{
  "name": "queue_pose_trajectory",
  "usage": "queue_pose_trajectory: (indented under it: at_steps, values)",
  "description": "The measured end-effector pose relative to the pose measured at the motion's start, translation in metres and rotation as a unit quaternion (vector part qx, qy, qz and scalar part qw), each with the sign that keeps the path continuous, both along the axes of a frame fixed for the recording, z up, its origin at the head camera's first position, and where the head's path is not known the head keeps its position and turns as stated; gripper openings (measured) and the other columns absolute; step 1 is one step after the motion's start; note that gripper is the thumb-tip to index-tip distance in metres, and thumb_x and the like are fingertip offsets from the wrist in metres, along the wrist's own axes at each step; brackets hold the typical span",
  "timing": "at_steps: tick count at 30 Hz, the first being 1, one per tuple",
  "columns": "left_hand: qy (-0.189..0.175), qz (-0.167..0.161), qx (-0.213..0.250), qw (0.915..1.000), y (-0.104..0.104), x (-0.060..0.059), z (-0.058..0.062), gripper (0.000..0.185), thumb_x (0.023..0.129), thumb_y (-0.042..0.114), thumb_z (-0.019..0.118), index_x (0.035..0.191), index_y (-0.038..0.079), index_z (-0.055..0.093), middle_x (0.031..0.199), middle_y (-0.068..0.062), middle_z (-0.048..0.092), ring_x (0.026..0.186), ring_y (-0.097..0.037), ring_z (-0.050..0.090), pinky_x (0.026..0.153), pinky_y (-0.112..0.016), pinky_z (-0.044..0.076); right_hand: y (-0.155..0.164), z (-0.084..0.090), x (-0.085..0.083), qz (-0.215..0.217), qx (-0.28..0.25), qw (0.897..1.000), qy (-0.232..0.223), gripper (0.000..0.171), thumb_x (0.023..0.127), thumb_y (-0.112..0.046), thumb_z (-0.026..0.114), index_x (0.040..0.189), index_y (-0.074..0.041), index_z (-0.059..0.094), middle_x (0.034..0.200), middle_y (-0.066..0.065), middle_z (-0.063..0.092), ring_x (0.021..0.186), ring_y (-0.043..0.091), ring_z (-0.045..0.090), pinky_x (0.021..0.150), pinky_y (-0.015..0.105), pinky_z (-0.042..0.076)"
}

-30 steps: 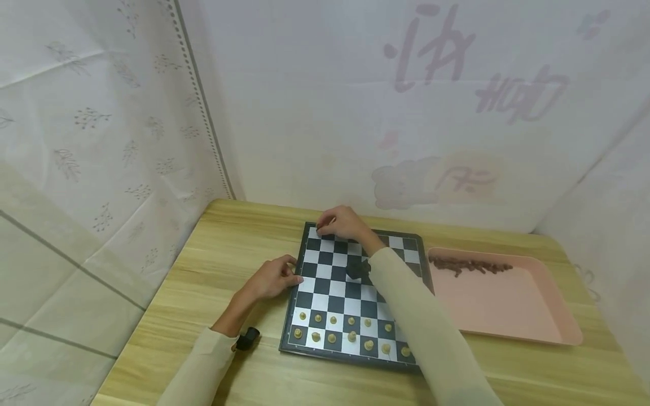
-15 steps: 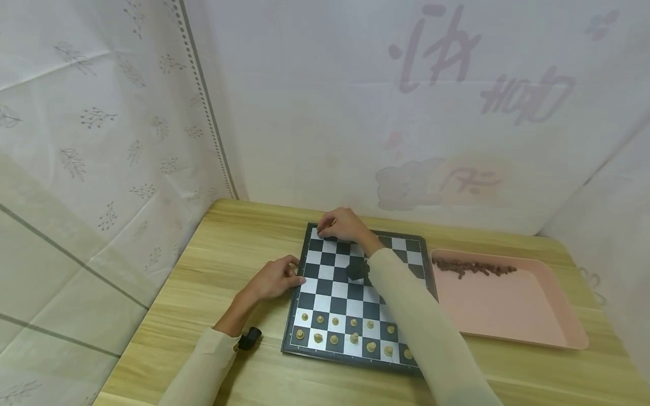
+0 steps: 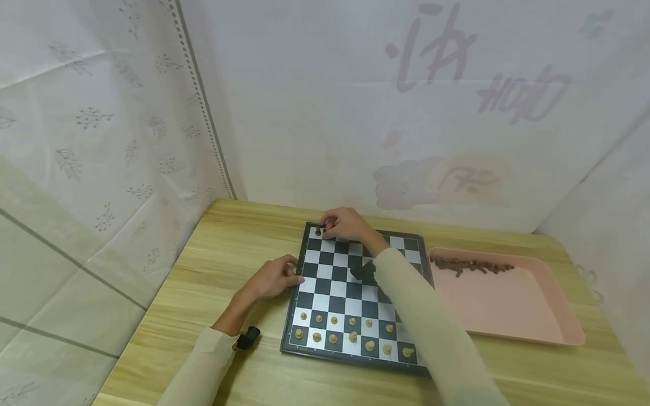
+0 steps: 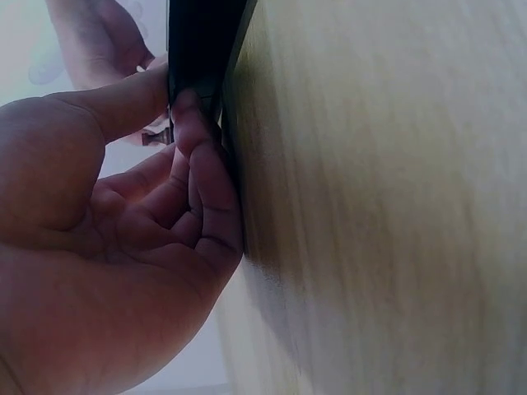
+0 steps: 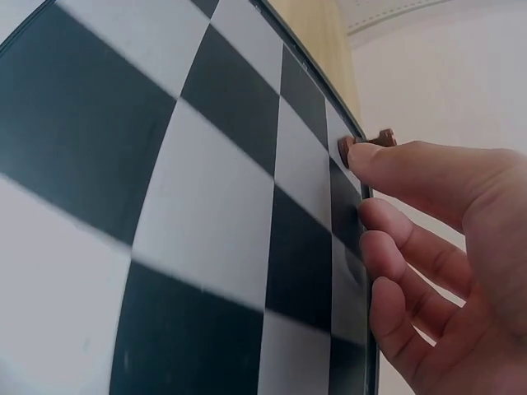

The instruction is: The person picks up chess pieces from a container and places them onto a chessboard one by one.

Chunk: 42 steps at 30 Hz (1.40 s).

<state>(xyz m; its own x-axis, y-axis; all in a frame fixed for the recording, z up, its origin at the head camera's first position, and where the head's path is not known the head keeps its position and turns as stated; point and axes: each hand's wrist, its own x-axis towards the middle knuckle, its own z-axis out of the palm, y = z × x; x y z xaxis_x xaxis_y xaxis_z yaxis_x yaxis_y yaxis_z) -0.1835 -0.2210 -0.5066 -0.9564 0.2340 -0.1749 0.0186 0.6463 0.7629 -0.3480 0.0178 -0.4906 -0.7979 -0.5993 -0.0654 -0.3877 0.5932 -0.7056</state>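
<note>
A: Item one, the chessboard (image 3: 350, 293)?
B: Black-and-white folding board, flat on the wooden table (image 3: 228, 242), roughly central. Two rows of pale chess pieces (image 3: 350, 330) stand along its near edge, at 6 o'clock of the board.

A: Right hand (image 3: 345, 224)?
B: At the board's far-left corner, about 11 o'clock. Fingers curled and narrow. Its thumb tip lies just beside a dark brown chess piece (image 3: 318, 230) standing on the corner square; the right wrist view shows the piece (image 5: 366, 145) right at the thumb tip (image 5: 387, 156), but whether it is actually pinched I cannot tell.

A: Left hand (image 3: 271, 277)?
B: On the board's left edge, at 9 o'clock. The left wrist view shows the thumb (image 4: 123, 99) on top of the black rim (image 4: 198, 49) and the curled fingers (image 4: 202, 173) against its side, so the hand grips the board's edge.

A: Other entries?
B: A pink tray (image 3: 508, 316) at 3 o'clock of the board, just beside it, with a line of dark brown chess pieces (image 3: 469, 265) heaped along its far side. Pale sleeves on both arms. Patterned white sheeting hangs behind the table
</note>
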Motion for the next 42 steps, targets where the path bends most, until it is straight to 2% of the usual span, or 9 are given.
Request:
queue_pose_trajectory:
  at_steps: [10, 18, 24, 29, 34, 42]
  values:
    - [-0.003, 0.011, -0.006, 0.9999, 0.003, 0.000, -0.002, 0.041, 0.101, 0.016, 0.082, 0.134, -0.003, 0.066, 0.083, -0.002, 0.068, 0.073, -0.017, 0.058, 0.069, -0.033, 0.046, 0.034, 0.011, 0.009, -0.001, 0.018, 1.000, -0.007, 0.046, 0.095, -0.015, 0.086, 0.138, -0.006, 0.072, 0.105, 0.003, 0.077, 0.104, 0.026, 0.071, 0.094, 0.048, 0.056]
    - [-0.007, 0.014, -0.012, 0.9998, -0.002, 0.001, -0.003, 0.043, 0.101, 0.015, 0.082, 0.135, -0.005, 0.065, 0.084, -0.002, 0.068, 0.074, -0.018, 0.058, 0.071, -0.034, 0.047, 0.061, 0.023, 0.014, -0.004, 0.020, 1.000, 0.011, 0.042, 0.096, -0.017, 0.085, 0.134, -0.005, 0.073, 0.109, 0.004, 0.076, 0.102, 0.026, 0.072, 0.086, 0.044, 0.059]
    - [-0.007, 0.010, -0.005, 0.9999, -0.003, 0.000, -0.003, 0.044, 0.101, 0.014, 0.082, 0.134, -0.007, 0.064, 0.084, -0.002, 0.069, 0.074, -0.017, 0.059, 0.071, -0.033, 0.046, 0.094, 0.032, 0.024, -0.008, 0.005, 0.999, 0.044, 0.036, 0.095, -0.017, 0.087, 0.128, -0.007, 0.076, 0.104, 0.000, 0.075, 0.097, 0.023, 0.072, 0.083, 0.043, 0.059]
    - [-0.009, 0.007, 0.000, 0.9999, -0.003, -0.001, -0.002, 0.045, 0.100, 0.014, 0.083, 0.134, -0.008, 0.064, 0.084, -0.003, 0.069, 0.075, -0.018, 0.059, 0.071, -0.034, 0.047, 0.132, 0.035, 0.037, -0.036, -0.007, 0.997, 0.066, 0.035, 0.095, -0.016, 0.088, 0.127, -0.008, 0.077, 0.104, 0.001, 0.077, 0.094, 0.026, 0.073, 0.083, 0.047, 0.060]
    - [-0.013, 0.010, 0.000, 0.9999, -0.001, -0.001, -0.003, 0.044, 0.100, 0.014, 0.083, 0.134, -0.008, 0.064, 0.084, -0.003, 0.069, 0.075, -0.018, 0.059, 0.071, -0.034, 0.046, 0.175, 0.032, 0.052, -0.084, 0.010, 0.993, 0.077, 0.030, 0.098, -0.021, 0.086, 0.126, -0.013, 0.078, 0.110, 0.001, 0.077, 0.101, 0.029, 0.073, 0.083, 0.048, 0.058]
    - [-0.013, 0.013, -0.001, 0.9998, 0.003, -0.004, -0.005, 0.042, 0.100, 0.013, 0.083, 0.132, -0.007, 0.065, 0.084, -0.003, 0.069, 0.075, -0.019, 0.059, 0.072, -0.034, 0.046, 0.238, 0.027, 0.070, -0.123, 0.010, 0.989, 0.083, 0.030, 0.100, -0.018, 0.083, 0.127, -0.005, 0.077, 0.109, 0.008, 0.077, 0.099, 0.029, 0.074, 0.080, 0.044, 0.058]
